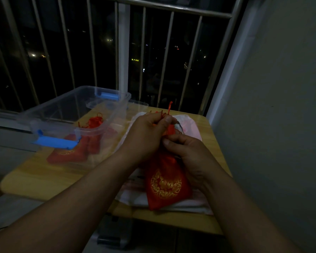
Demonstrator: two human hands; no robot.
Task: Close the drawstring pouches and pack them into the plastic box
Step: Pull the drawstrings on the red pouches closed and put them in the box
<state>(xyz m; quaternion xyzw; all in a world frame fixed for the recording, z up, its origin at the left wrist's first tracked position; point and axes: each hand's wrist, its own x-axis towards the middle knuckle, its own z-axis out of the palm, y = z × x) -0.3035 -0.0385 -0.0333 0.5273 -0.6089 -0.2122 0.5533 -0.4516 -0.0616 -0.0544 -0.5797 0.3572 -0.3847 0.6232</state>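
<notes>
Hands (pixel 164 136) pinch pouch (pixel 167 183) near table (pixel 211 128) edge, beside box (pixel 98 114).

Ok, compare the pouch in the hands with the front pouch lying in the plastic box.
The held pouch is gripped at its neck and cords by the left hand and right hand; the boxed pouch lies untouched in the plastic box. The held pouch's gold emblem shows plainly; the boxed pouch's is blurred behind the clear wall. Both are red with gold print.
</notes>
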